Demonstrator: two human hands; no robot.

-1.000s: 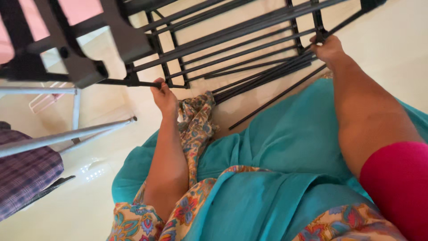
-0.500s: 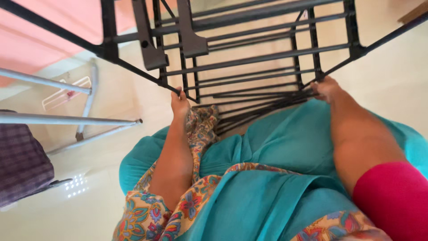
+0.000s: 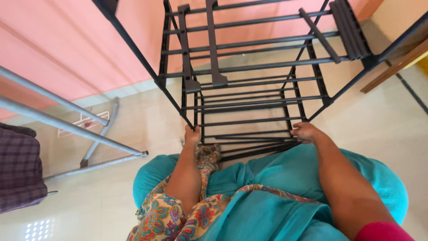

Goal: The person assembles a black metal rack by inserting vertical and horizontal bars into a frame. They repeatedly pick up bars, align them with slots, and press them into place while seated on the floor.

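While my left hand (image 3: 192, 135) closes its grip on the black metal rack (image 3: 249, 85), my right hand (image 3: 304, 132) clasps it too. Teal cloth (image 3: 267, 187) lies just below both grips.

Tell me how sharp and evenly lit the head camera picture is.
Head view: sharp overall, the black metal rack and both hands crisp; soft daylight, with a bright patch of glare on the glossy floor at lower left; wide-angle lens splays the rack's bars outward.

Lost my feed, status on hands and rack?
Left hand gripping the black rack at its near left post. Right hand gripping the near right corner. Grey drying stand close on the left, not touching.
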